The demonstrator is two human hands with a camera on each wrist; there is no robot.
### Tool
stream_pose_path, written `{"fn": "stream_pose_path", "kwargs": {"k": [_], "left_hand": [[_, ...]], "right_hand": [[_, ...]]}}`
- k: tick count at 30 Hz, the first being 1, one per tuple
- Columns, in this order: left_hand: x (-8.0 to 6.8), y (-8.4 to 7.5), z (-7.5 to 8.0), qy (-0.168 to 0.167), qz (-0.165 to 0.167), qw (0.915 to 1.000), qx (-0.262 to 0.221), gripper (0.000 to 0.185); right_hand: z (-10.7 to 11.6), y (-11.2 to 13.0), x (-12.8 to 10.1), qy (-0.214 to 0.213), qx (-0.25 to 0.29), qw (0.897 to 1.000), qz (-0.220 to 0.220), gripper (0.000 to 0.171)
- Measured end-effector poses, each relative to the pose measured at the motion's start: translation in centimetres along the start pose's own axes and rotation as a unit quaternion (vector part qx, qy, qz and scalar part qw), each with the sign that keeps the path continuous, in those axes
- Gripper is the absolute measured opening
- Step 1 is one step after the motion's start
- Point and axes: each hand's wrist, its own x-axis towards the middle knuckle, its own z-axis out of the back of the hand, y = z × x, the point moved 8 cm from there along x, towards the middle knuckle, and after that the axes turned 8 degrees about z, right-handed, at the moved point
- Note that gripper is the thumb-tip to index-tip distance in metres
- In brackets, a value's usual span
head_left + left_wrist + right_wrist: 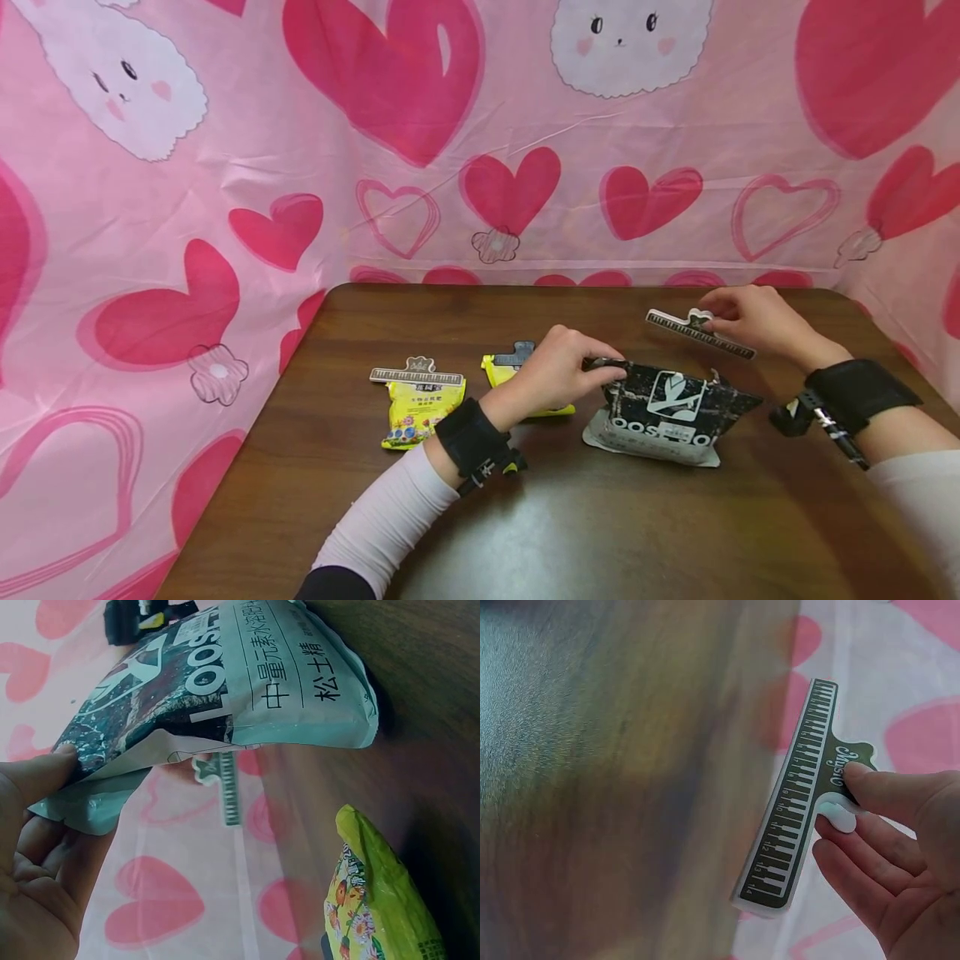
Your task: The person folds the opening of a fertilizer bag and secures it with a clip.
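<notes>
My left hand (pixel 558 371) pinches the top left corner of a black and grey bag (pixel 660 412), thumb on the printed front and fingers behind. Printed lettering and a white plant emblem show on the bag, whose lower part meets the table. In the left wrist view the bag (pixel 202 682) spans the upper part, its pinched edge folded. Behind and right of it, my right hand (pixel 765 321) holds a long clip with a piano-key pattern (pixel 701 333) above the table. The right wrist view shows thumb and fingers squeezing the handle of this clip (pixel 791 817).
On the brown wooden table (pixel 315 475), left of the bag, lies a yellow packet (pixel 423 408) with a piano-key clip (pixel 417 375) across its top. Another yellow packet (pixel 498 372) with a dark clip (pixel 517 353) is partly hidden by my left arm. A pink heart-print cloth (pixel 570 125) hangs behind.
</notes>
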Motion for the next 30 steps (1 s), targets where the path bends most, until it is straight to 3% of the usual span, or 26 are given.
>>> {"fn": "stream_pose_path", "kwargs": {"k": [8,12,24,30], "left_hand": [[0.0,0.2,0.1,0.001,0.003,1.0000,-0.006,0.022],[0.1,0.2,0.0,0.002,-0.001,1.0000,-0.007,0.022],[0.1,0.1,-0.1,0.001,-0.003,1.0000,-0.003,0.022],[0.1,0.3,-0.1,0.001,0.002,1.0000,-0.006,0.022]], "right_hand": [[2.5,2.7,-0.8,-0.023,-0.045,0.998,0.031,0.033],[3.2,4.0,-1.2,-0.034,-0.045,0.998,0.035,0.034],[5.0,7.9,-2.1,-0.071,-0.060,0.990,0.107,0.034],[5.7,8.9,-2.8,-0.070,-0.027,0.994,0.082,0.036]]}}
